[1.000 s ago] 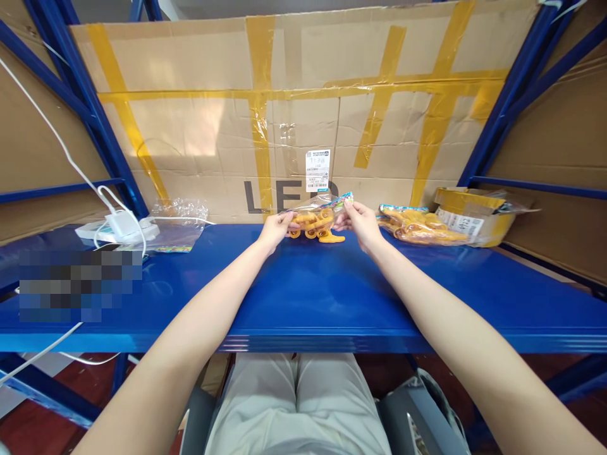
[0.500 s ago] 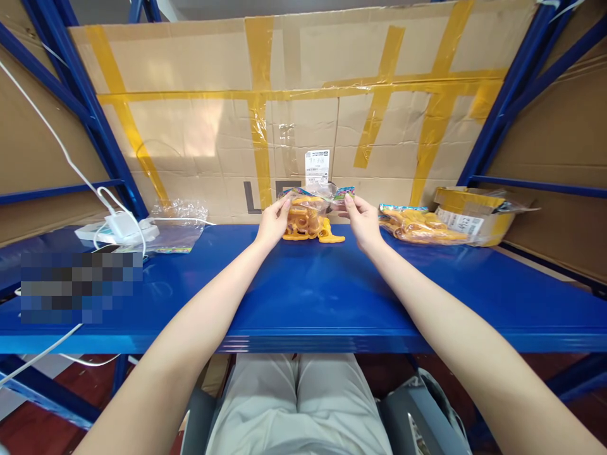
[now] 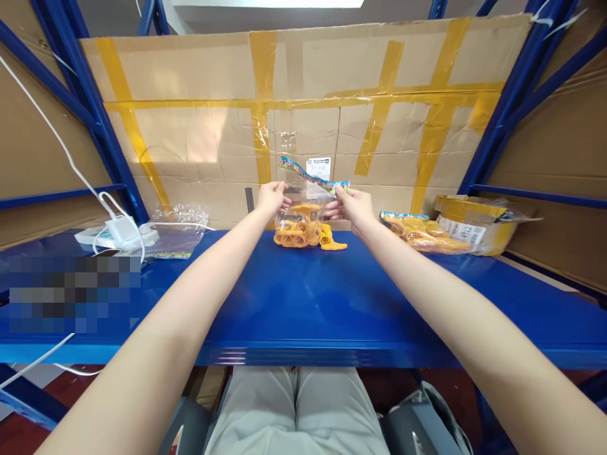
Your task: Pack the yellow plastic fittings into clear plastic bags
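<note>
A clear plastic bag with a colourful printed top strip (image 3: 315,178) stands upright at the back middle of the blue shelf. Orange-yellow plastic pieces (image 3: 298,234) show through its lower part, and one such piece (image 3: 334,240) lies at its right side. My right hand (image 3: 351,207) pinches the right end of the strip, fingers closed. At the bag's left edge is my left hand (image 3: 274,198), thumb and forefinger pressed together; what is between them is too clear and small to make out. The strip's left end stands free above it.
A filled bag of orange pieces (image 3: 424,232) and an open cardboard box (image 3: 497,224) are at the back right. On the left lie a white power strip with a charger (image 3: 121,230), cables and a flat clear bag (image 3: 177,240). Cardboard (image 3: 203,151) closes the back.
The bag's top strip has risen and now slants up to the left. My left hand has shifted slightly left and no longer covers the strip's left end.
</note>
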`<state>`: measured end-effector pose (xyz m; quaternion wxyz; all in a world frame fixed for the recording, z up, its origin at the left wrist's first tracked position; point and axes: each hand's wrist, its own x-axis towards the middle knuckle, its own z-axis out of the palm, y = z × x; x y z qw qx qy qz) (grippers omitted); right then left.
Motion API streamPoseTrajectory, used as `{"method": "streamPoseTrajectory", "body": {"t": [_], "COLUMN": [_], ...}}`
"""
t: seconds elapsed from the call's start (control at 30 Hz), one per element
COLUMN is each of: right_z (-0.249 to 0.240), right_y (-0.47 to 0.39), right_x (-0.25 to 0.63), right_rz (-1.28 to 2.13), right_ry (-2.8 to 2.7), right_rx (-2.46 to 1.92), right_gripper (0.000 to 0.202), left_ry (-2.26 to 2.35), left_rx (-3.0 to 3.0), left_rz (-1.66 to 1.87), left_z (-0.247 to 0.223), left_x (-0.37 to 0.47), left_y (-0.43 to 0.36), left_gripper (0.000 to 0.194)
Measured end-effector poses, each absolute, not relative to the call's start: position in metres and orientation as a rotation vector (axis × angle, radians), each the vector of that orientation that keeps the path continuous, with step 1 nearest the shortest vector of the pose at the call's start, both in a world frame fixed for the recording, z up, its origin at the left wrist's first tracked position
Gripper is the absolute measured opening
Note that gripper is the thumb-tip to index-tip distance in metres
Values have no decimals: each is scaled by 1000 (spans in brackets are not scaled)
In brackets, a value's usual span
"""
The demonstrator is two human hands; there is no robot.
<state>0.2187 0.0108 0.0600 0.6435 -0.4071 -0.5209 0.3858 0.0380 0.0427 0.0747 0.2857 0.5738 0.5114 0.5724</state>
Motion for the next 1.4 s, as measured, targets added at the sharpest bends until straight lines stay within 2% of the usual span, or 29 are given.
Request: {"method": "streamPoseTrajectory", "body": {"t": [0.2,0.43,0.63,0.73,0.83,1.0,1.07,1.23,1.3,1.4], "right_z": [98,81,37,15,5,9,11,11,10,10], "right_y": [48,30,4,0,1,3,3,2,3,3], "right_x": [203,198,207,209,211,219,224,233,231,227], "right_rz": [704,629,846,1108,1387,1569,1560,1500,1489,1479], "right_ry": [-1203,-1320,-1330,-1381,-1300,-1008,-973,-1014,-1015,-997], "right_rx": [-810,-549,-700,-922,-974,-828,-796,-893,-902,-878], "right_gripper": [33,25,22,12,16,37,45,46,44,34], "left_ry": [1235,802,506,507,572,851,859,804,812,809], "left_rx": [1424,1507,1423,1309,1223,1250,1297,1390,1389,1368], "left_rz": [1637,1819,1807,1746,1633,1498,1462,1311,1268,1204], "left_z": [107,111,92,62,32,12,13,16,16,16], "left_x": [37,15,-4,-5,-4,-3,-4,-8,-8,-7], "left_y": [51,47,20,14,13,11,8,-1,-3,-5], "left_gripper": [23,22,32,39,44,23,35,87,96,97]}}
